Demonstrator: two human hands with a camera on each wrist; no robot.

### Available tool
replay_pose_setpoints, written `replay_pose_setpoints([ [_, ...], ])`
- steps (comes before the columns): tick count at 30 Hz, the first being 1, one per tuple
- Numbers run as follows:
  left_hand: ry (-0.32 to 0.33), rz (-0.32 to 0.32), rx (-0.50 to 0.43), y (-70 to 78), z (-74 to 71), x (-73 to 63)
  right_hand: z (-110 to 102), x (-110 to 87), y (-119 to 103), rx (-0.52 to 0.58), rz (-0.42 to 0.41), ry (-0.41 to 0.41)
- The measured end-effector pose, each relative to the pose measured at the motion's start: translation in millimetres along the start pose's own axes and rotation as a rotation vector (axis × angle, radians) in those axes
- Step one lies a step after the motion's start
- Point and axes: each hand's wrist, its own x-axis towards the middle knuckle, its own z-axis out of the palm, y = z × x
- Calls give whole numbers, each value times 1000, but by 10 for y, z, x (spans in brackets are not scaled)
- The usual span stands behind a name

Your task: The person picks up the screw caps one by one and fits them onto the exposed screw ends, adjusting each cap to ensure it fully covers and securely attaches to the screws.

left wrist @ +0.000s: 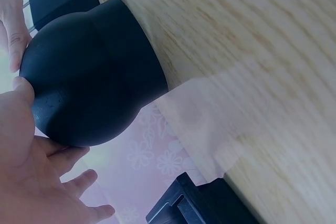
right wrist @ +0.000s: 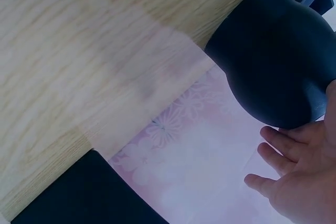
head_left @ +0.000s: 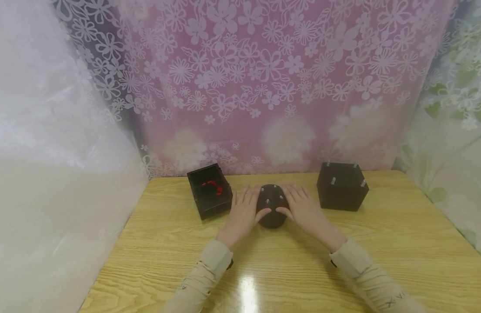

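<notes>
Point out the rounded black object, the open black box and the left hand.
Rounded black object (left wrist: 89,74): left wrist view, on its bulging side.
Open black box (head_left: 215,210): head view, on its near wall.
Left hand (head_left: 242,213): head view, on its back.

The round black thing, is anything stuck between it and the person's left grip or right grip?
Nothing visible is. The left grip and right grip touch opposite sides of the round black thing. The open box and the black block stand outside them, not in between.

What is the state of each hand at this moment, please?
Left hand: open, touching the rounded black object.
Right hand: open, touching its opposite side.
</notes>
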Motion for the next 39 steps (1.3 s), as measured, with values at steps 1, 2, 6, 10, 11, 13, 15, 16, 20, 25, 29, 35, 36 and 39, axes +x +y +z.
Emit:
replay_pose_setpoints([
  [1,2,0,-3,2,-2,-5,0,-2,-5,-2,-2,6],
  [2,4,0,-5,5,-4,-9,2,-4,-7,-3,-3,14],
  [6,10,2,0,15,-12,-27,12,-11,-21,-14,-23,62],
  [10,21,13,5,27,-28,-52,22,-25,-37,-18,-39,96],
  [11,25,15,4,30,-34,-58,24,-29,-42,-19,-41,100],
  [13,24,15,2,36,-43,-72,28,-37,-51,-17,-44,105],
  [15,35,18,5,38,-44,-83,30,-43,-58,-22,-47,111],
  [16,36,18,7,39,-44,-88,31,-46,-62,-22,-49,112],
  [20,41,20,19,40,-39,-107,23,-58,-80,-46,-57,114],
  [25,38,19,9,42,-37,-137,-7,-78,-105,-48,-64,106],
  [29,39,23,3,37,-21,-156,-26,-97,-120,-50,-62,88],
  [35,41,31,7,38,-18,-178,-9,-110,-128,-57,-61,89],
  [36,43,32,7,40,-22,-182,-11,-113,-132,-55,-64,95],
  [39,48,35,4,49,-40,-199,-27,-121,-152,-51,-71,112],
])
